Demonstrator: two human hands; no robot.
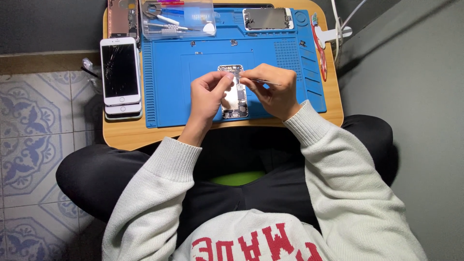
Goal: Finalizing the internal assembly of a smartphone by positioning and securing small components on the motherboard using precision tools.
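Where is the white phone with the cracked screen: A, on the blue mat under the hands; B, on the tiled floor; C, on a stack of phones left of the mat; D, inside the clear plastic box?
C: the cracked white phone tops a stack on the wooden table, left of the blue mat.

Small wooden lap table [121, 137] with a blue repair mat [169, 96] covering most of it, plus stacked white phones [121, 77] on the left.
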